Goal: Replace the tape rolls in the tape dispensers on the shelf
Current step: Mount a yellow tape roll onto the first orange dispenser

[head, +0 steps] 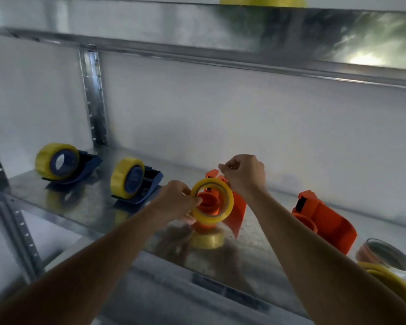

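Galvanised metal shelf (63, 202) carries two blue plastic dispensers (136, 184) toward its left end, loaded. Orange plastic dispenser (238, 211) stands mid-shelf. Left hand (178, 202) fingers grip yellow tape roll (212, 201) at its hub; right hand (245, 174) fingers pinch closed above.

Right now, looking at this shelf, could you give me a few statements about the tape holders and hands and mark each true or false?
1. Both blue dispensers carry yellow tape rolls. True.
2. The left hand holds a yellow tape roll at an orange dispenser. True.
3. The second orange dispenser, at the right, already carries a yellow roll. False: its hub is bare.
4. The right hand rests flat on the shelf. False: it is raised, fingers pinched, above the orange dispenser.
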